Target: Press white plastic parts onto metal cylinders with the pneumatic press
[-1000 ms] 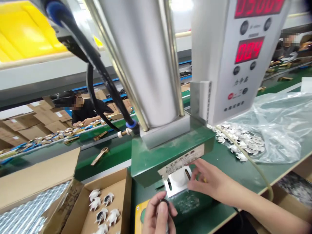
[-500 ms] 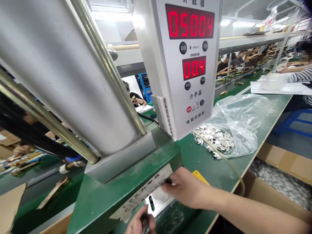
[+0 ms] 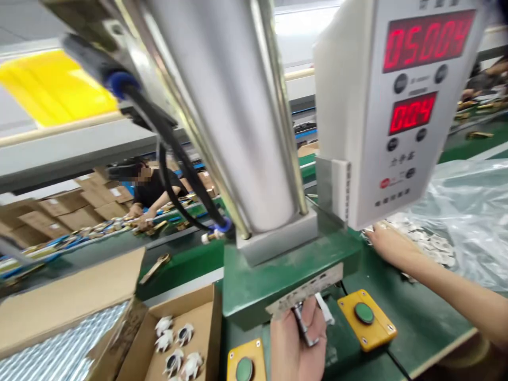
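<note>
Left hand [image 3: 296, 344]: near edge, centre; fingers curled around a small metal piece [image 3: 305, 324], which sits just under the front of the green press frame [image 3: 278, 275].
Right hand [image 3: 391, 246]: to the right of the press, resting at the heap of white parts [image 3: 431, 244] on the clear plastic bag [image 3: 476, 211] (finger state cannot be told; the tips lie behind the control box [image 3: 397, 132]).
Yellow button box [image 3: 381, 330]: just right of the left hand.
Cardboard box [image 3: 198, 304]: near left, holding white pieces.
</note>
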The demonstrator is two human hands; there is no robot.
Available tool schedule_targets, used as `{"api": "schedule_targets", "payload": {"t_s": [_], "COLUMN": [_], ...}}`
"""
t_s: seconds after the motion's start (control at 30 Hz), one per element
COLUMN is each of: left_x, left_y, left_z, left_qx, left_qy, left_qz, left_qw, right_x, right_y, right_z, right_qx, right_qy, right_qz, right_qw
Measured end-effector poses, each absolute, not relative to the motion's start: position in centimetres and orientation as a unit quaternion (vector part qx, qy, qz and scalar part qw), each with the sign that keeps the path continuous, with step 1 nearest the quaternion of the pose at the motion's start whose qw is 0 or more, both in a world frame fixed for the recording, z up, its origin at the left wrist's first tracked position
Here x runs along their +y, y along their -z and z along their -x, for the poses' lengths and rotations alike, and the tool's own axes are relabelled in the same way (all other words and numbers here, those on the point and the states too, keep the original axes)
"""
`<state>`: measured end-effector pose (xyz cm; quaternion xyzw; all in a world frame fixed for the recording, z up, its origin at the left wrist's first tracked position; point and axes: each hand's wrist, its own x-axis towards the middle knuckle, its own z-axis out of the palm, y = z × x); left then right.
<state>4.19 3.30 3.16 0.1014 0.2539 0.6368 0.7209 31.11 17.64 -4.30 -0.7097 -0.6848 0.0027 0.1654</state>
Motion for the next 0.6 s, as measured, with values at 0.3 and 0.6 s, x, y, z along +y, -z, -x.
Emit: {"api": "schedule_targets", "payload": {"t_s": [0.3,0.6], "left_x": [1.3,-2.7], "left_y": [-4.0,-0.3], "left_z": [-2.6,2.6], "left_qx": [0.321,0.34], "left_qy": [-0.616,-0.679], "left_qz": [-0.048,-0.062], "left_qw": [0.718,0.647], "right_x": [17.1,7.3], "right_y": [7.8,-0.1], "right_z": [-33.4,-23.6], "right_qx": [-0.781,-0.798], "right_qy": [0.038,-0.052], "right_qz": [0.605,0.497], "right_qw": [0.153,0.336]}}
